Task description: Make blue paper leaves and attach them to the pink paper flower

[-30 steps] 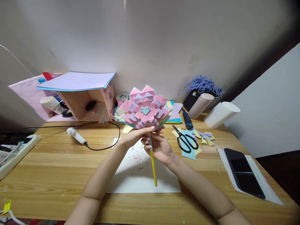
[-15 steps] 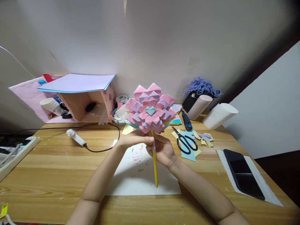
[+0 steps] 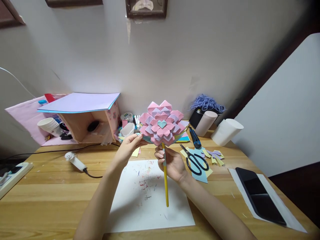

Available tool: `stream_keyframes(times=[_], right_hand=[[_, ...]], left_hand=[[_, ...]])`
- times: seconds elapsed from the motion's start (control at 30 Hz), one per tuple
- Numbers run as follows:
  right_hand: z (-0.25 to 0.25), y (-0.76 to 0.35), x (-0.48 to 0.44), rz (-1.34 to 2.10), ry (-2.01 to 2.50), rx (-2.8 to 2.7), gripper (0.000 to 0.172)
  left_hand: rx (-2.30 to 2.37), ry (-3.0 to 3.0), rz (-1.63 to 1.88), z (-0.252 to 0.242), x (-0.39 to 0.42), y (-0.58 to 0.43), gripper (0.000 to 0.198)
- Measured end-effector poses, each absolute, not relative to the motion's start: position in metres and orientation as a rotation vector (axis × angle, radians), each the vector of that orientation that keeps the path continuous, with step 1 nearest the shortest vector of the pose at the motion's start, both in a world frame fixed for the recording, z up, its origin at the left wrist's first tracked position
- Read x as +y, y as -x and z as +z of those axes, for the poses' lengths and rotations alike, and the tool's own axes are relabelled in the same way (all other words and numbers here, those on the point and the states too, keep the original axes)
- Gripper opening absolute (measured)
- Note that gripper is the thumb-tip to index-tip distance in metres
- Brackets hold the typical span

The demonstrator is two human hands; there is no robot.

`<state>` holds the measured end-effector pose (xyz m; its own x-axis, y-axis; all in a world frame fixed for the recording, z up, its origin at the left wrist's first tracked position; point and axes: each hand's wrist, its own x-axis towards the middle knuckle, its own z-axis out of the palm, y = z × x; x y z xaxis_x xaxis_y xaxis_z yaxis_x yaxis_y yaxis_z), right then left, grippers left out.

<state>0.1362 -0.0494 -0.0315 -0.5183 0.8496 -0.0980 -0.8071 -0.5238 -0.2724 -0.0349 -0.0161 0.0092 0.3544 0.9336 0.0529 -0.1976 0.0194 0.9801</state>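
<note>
A folded paper flower (image 3: 162,124) in pink and lilac, with a pale teal heart in its middle, is held up before me, facing my eyes. My right hand (image 3: 172,163) is wrapped round its yellow stem (image 3: 165,186), just under the bloom. At the bloom's left edge, my left hand (image 3: 128,148) pinches a light blue paper leaf (image 3: 145,137) between thumb and fingers. Below the flower lies a white sheet (image 3: 140,206) with coloured specks. Black-handled scissors (image 3: 196,160) rest on paper scraps to the right of my right hand.
A glue gun (image 3: 76,162) with its cord lies at left, before an open pink box (image 3: 112,121). A blue cutter (image 3: 195,138), two white rolls (image 3: 227,131) and purple yarn (image 3: 207,102) are at back right. A dark phone (image 3: 260,196) lies at right.
My left hand has moved from the stem, out left to the leaf at the bloom's edge. My right hand still grips the stem. The view has tilted upward.
</note>
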Motion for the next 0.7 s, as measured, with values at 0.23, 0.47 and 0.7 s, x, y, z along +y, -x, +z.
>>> stream_keyframes(times=[0.23, 0.47, 0.7], right_hand=[[-0.028, -0.137, -0.051, 2.077, 0.312, -0.281, 0.002], [-0.028, -0.143, -0.047, 2.032, 0.242, -0.390, 0.010], [-0.026, -0.152, -0.037, 1.886, 0.342, -0.506, 0.010]], left_hand=[[0.802, -1.213, 1.061, 0.015, -0.019, 0.030, 0.031], [0.898, -1.553, 0.721, 0.005, -0.034, 0.024, 0.042], [0.737, -1.717, 0.333, 0.001, -0.057, -0.009, 0.032]])
